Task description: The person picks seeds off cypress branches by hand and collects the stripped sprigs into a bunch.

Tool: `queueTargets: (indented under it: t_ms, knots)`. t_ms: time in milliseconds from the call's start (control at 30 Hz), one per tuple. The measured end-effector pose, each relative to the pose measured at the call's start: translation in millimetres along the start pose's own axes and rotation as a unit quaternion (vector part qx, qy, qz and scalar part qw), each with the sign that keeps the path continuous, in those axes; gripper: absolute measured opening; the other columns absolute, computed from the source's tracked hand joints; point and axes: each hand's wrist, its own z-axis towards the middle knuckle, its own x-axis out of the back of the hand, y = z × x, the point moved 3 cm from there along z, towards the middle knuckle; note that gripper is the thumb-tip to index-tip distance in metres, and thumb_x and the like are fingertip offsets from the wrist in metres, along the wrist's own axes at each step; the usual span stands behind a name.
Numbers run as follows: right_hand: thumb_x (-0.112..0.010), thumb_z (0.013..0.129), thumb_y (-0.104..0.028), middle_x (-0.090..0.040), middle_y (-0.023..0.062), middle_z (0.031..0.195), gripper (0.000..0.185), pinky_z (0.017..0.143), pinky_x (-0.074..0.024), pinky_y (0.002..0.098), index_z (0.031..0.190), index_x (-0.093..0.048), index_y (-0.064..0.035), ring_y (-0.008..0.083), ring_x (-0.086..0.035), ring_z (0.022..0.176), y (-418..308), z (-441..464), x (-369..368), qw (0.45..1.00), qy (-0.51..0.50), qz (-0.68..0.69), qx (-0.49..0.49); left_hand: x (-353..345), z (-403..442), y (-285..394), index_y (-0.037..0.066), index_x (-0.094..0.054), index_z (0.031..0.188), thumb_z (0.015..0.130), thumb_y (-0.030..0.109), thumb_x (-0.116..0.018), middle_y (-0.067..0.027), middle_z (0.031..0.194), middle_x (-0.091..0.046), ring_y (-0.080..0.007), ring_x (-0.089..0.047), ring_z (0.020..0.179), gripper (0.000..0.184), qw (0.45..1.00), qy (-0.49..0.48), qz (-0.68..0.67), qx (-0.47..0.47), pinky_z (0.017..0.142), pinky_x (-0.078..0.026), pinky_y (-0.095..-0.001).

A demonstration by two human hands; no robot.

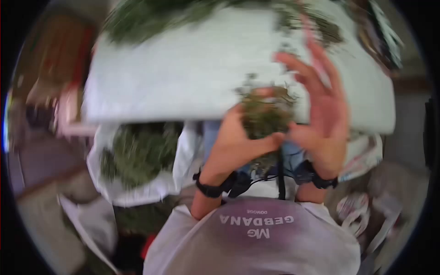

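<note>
Bunch of green sprigs (pixel 267 117), centre of frame, clamped in left hand (pixel 236 144); long axis roughly top to bottom, wispy tips upward, outline blurred. Right hand (pixel 326 112) open beside it, fingers spread. White bag (pixel 183 160), lower left, contains feathery greenery (pixel 142 153), below white-covered bench (pixel 183 73).

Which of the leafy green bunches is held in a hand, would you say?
The small green bunch in the bare left hand; other bunches lie on the white tabletop and in the white bag.
</note>
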Motion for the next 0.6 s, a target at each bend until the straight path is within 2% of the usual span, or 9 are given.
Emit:
queueTargets:
  t_ms: [67, 100, 167, 233, 300, 400, 500, 567, 600]
  knots:
    - [-0.075, 0.073, -0.061, -0.053, 0.0243, 0.137, 0.112, 0.108, -0.0316, 0.0364, 0.151, -0.026, 0.0032, 0.027, -0.049, 0.13, 6.9, 10.7, 22.8, 0.999, -0.034, 0.039, -0.007, -41.5, 4.9, 7.0, 0.002, -0.051, 0.131, 0.075, -0.006, -0.07, -0.0056, 0.107, -0.067, -0.0145, -0.064, 0.101, 0.059, 1.0, -0.005, 0.006, 0.007, 0.086, -0.052, -0.0294]
    - [-0.075, 0.073, -0.061, -0.053, 0.0243, 0.137, 0.112, 0.108, -0.0316, 0.0364, 0.151, -0.026, 0.0032, 0.027, -0.049, 0.13, 8.7, 20.5, 3.3, 0.993, -0.1, -0.055, 0.032, 0.6, 6.3, -9.2, 0.002, -0.051, 0.131, 0.075, -0.006, -0.07, -0.0056, 0.107, -0.067, -0.0145, -0.064, 0.101, 0.059, 0.993, -0.035, -0.076, -0.079, 0.086, -0.052, -0.0294]
    - [-0.076, 0.084, -0.025, -0.058, 0.017, 0.132, 0.08, 0.104, -0.0383, 0.0367, 0.147, -0.037, 0.0029, 0.0241, -0.053, 0.124, 13.9, 27.0, 19.2, 0.994, -0.096, 0.022, 0.04, 16.9, -9.4, -9.3, 0.0, -0.051, 0.126, 0.073, 0.0, -0.07, -0.0063, 0.1, -0.064, -0.0168, -0.063, 0.096, 0.057, 0.989, 0.006, -0.093, -0.116, 0.089, -0.052, -0.0331]
    - [-0.072, 0.088, -0.024, -0.059, 0.0169, 0.131, 0.073, 0.105, -0.0374, 0.0351, 0.146, -0.038, 0.0033, 0.0226, -0.054, 0.122, 19.7, 32.0, 36.7, 0.993, -0.101, -0.053, 0.04, 31.3, -26.6, -16.3, -0.001, -0.051, 0.124, 0.072, 0.003, -0.07, -0.0066, 0.096, -0.062, -0.0179, -0.062, 0.093, 0.056, 0.984, 0.026, -0.104, -0.142, 0.09, -0.052, -0.035]
    - [-0.062, 0.096, -0.022, -0.061, 0.0166, 0.128, 0.059, 0.107, -0.0356, 0.0318, 0.144, -0.041, 0.0041, 0.0196, -0.055, 0.12, 28.5, 37.3, 49.6, 0.977, -0.068, -0.201, 0.039, 65.0, -59.9, -14.0, 0.0, -0.053, 0.121, 0.071, 0.001, -0.067, -0.0056, 0.09, -0.059, -0.0192, -0.06, 0.094, 0.052, 0.948, 0.183, -0.089, -0.243, 0.093, -0.051, -0.038]
    - [-0.057, 0.097, -0.01, -0.063, 0.0143, 0.125, 0.046, 0.106, -0.0365, 0.0301, 0.14, -0.047, 0.0044, 0.0179, -0.057, 0.117, 35.0, 39.6, 60.6, 0.974, -0.062, -0.216, 0.025, 107.8, -107.9, 3.5, 0.0, -0.057, 0.112, 0.076, -0.003, -0.066, -0.0057, 0.09, -0.061, -0.0211, -0.064, 0.09, 0.038, 0.885, 0.365, -0.052, -0.284, 0.085, -0.053, -0.0355]
    - [-0.056, 0.097, -0.003, -0.064, 0.0133, 0.121, 0.041, 0.105, -0.0381, 0.0294, 0.137, -0.051, 0.0041, 0.0171, -0.058, 0.114, 39.1, 43.1, 68.4, 0.969, -0.06, -0.237, 0.029, 178.0, -160.3, 21.0, 0.0, -0.063, 0.104, 0.079, -0.002, -0.069, -0.0052, 0.09, -0.065, -0.0177, -0.064, 0.084, 0.025, 0.738, 0.592, 0.064, -0.318, 0.076, -0.052, -0.0312]
    - [-0.059, 0.094, -0.002, -0.065, 0.0138, 0.118, 0.042, 0.102, -0.0402, 0.03, 0.135, -0.053, 0.0033, 0.0171, -0.059, 0.111, 41.9, 41.8, 69.8, 0.961, -0.063, -0.268, 0.042, 218.9, -188.5, 30.9, 0.001, -0.064, 0.102, 0.08, 0.0, -0.071, -0.0047, 0.093, -0.066, -0.0143, -0.061, 0.081, 0.023, 0.649, 0.669, 0.081, -0.353, 0.073, -0.05, -0.0303]
    - [-0.059, 0.094, -0.002, -0.065, 0.0138, 0.118, 0.042, 0.102, -0.0402, 0.03, 0.135, -0.053, 0.0033, 0.0171, -0.059, 0.111, 43.7, 42.1, 69.8, 0.962, -0.062, -0.263, 0.042, 241.4, -192.2, 31.4, 0.001, -0.064, 0.102, 0.08, 0.0, -0.071, -0.0047, 0.093, -0.066, -0.0143, -0.061, 0.081, 0.023, 0.648, 0.669, 0.086, -0.355, 0.073, -0.05, -0.0303]
